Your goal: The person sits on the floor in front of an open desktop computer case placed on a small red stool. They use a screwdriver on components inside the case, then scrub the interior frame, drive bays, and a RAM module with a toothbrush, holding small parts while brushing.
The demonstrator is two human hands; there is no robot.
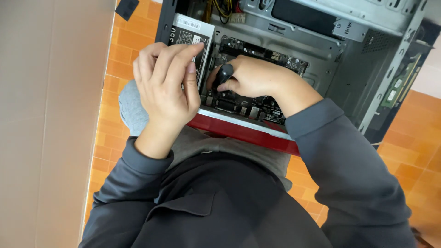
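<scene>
An open computer case with a red front edge lies on its side against my lap. Inside it lies a dark circuit board and a grey power supply box with a label. My right hand reaches into the case and grips the black handle of a screwdriver, which points down at the board. My left hand hovers over the near left corner of the case, its fingers curled and its fingertips touching the power supply box. The screwdriver's tip is hidden.
A large brown cardboard sheet fills the left side. Orange tiled floor lies under and around the case. A green circuit strip sits along the case's right wall. Yellow and black cables bunch at the top.
</scene>
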